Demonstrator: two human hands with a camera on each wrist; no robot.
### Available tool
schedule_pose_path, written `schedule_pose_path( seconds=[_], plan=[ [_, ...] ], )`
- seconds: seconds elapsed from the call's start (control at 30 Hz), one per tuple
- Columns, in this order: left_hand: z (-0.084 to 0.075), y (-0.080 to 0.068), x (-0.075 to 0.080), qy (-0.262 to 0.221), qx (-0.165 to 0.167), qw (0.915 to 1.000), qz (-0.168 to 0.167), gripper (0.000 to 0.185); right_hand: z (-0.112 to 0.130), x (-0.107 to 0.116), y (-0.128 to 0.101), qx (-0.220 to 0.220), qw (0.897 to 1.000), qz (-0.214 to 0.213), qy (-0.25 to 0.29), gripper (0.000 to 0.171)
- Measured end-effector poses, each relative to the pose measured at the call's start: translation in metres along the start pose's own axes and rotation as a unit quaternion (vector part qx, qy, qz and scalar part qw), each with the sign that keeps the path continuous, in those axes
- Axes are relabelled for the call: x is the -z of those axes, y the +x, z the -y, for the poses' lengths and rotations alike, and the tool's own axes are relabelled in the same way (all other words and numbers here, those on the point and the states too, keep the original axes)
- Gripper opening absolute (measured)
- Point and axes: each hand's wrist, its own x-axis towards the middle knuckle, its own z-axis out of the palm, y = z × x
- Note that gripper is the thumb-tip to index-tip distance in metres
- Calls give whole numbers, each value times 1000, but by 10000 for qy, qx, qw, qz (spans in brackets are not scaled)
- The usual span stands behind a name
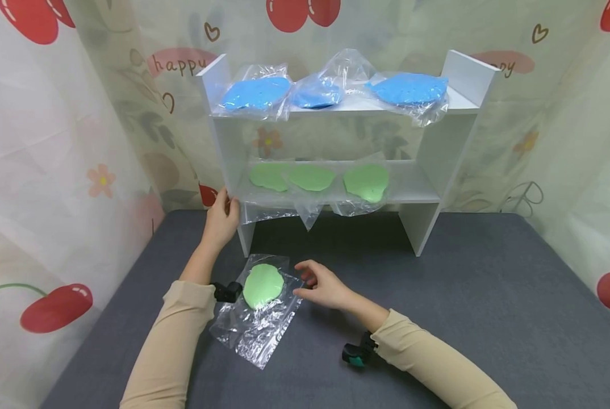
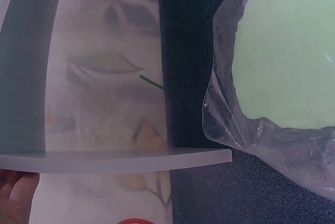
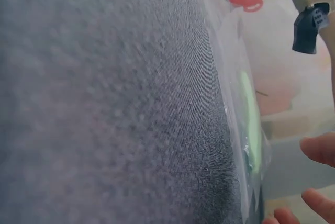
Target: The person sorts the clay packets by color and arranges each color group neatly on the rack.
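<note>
My left hand (image 1: 220, 218) is raised to the left side panel (image 1: 228, 142) of a white shelf unit, fingers against its outer face. In the left wrist view, fingers (image 2: 20, 195) appear at the lower left, right at that panel. My right hand (image 1: 325, 288) is by the right edge of a clear zip bag (image 1: 261, 341), thumb and fingers apart and loosely bent, with nothing gripped. Inside that bag, flat on the table, is a rounded, flattened light green piece (image 1: 263, 285); its material is unclear.
Three bagged green pieces (image 1: 312, 178) lie along the middle shelf (image 1: 417, 184), their bags hanging over its front edge. Bagged blue pieces (image 1: 409, 89) occupy the top shelf (image 1: 460, 102). The unit stands at the back of the dark table (image 1: 489, 318), before a printed curtain (image 1: 565, 142).
</note>
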Motion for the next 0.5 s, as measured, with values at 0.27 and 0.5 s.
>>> schedule_pose_path(
  seconds=[0.27, 0.5],
  plan=[
    [1, 0, 0, -16, 3, 10000, 9, 46, -2, -10, 13, -508, 9986, -128, 104, 60],
    [1, 1, -1, -2, -45, 10000, -19, 45, 2, -19, 22, -708, 9975, -74, 36, 69]
  ],
)
